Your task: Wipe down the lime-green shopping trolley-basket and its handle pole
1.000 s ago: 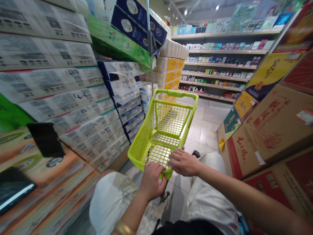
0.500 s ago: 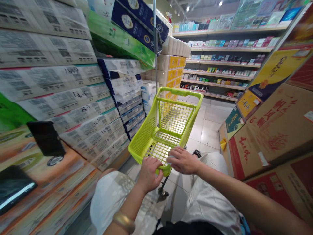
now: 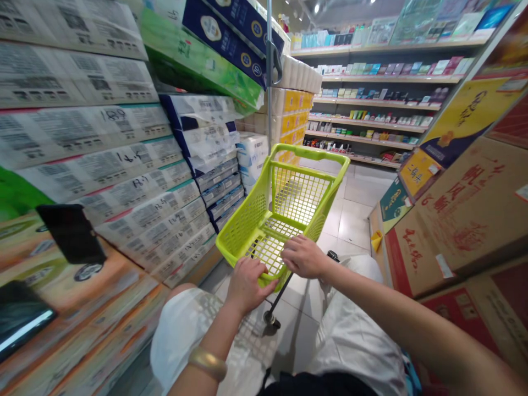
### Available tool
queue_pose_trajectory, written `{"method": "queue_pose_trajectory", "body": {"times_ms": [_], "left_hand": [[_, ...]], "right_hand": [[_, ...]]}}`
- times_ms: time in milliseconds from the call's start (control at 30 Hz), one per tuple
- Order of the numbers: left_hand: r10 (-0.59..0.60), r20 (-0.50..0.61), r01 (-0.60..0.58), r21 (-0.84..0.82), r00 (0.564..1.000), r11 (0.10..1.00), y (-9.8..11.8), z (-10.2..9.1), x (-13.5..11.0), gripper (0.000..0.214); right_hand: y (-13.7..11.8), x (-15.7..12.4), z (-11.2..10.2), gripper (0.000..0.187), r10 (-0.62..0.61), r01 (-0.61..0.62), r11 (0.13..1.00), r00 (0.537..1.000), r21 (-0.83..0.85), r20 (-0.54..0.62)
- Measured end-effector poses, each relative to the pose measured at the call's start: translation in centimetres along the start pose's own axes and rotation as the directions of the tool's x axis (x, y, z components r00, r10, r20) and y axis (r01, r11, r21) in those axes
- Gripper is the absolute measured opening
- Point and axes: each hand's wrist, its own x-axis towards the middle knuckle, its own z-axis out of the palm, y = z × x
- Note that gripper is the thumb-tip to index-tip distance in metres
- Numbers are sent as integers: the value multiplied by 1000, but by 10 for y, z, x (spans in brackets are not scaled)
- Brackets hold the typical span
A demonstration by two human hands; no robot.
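A lime-green plastic shopping cart (image 3: 251,220) stands in a narrow aisle in front of me, its mesh basket with nothing in it. My left hand (image 3: 246,285) is closed round the cart's near rim. My right hand (image 3: 303,256) grips the same rim just to the right, fingers curled over the edge. A gold bangle (image 3: 207,363) sits on my left wrist. One cart wheel (image 3: 269,318) shows on the tiled floor below the basket.
Stacked tissue and paper packs (image 3: 124,165) wall the left side. Cardboard boxes (image 3: 462,214) line the right. A metal pole (image 3: 270,71) rises behind the cart. Stocked shelves (image 3: 371,110) cross the far end over pale floor tiles (image 3: 355,220).
The cart has rolled forward and a little right along the aisle, with both hands staying on its near rim. The view has shifted with it.
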Motion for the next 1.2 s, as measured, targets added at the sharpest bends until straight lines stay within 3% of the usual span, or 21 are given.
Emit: {"method": "queue_pose_trajectory", "body": {"times_ms": [100, 167, 367, 433, 567, 667, 833, 933, 1100, 1200], "left_hand": [[-2, -4, 2, 19, 1000, 1000, -1, -1, 1, 28], [-8, -2, 8, 27, 1000, 1000, -3, 0, 2, 28], [11, 18, -12, 45, 1000, 999, -10, 0, 3, 28], [17, 14, -17, 44, 1000, 999, -12, -2, 3, 28], [26, -11, -25, 36, 1000, 999, -12, -5, 2, 31], [18, -24, -17, 38, 1000, 999, -12, -4, 3, 33], [23, -25, -22, 53, 999, 998, -16, -3, 3, 30], [35, -24, -34, 45, 999, 998, -22, -5, 1, 30], [44, -41, -43, 39, 998, 998, -29, -8, 1, 29], [31, -51, -28, 59, 998, 998, -28, -8, 1, 30]], "right_hand": [[22, 6, -8, 25, 166, -163, 983, 986, -86, 32], [17, 10, -9, 26, 211, -207, 974, 976, -93, 45], [-28, 18, 0, 24, 34, -39, 998, 995, 47, 98], [-20, 17, -2, 23, 44, -48, 998, 994, 41, 104], [12, 15, -10, 24, 201, -199, 980, 975, -28, 93], [8, 16, -9, 25, 258, -254, 965, 964, -58, 70], [-31, 16, 4, 21, 57, -58, 998, 997, 17, 55], [-19, 12, 6, 19, -2, 0, 1000, 999, 29, 41], [21, 8, 3, 21, 193, -196, 980, 979, -30, -69], [3, 12, 11, 23, 262, -268, 963, 956, -32, -130]]}}
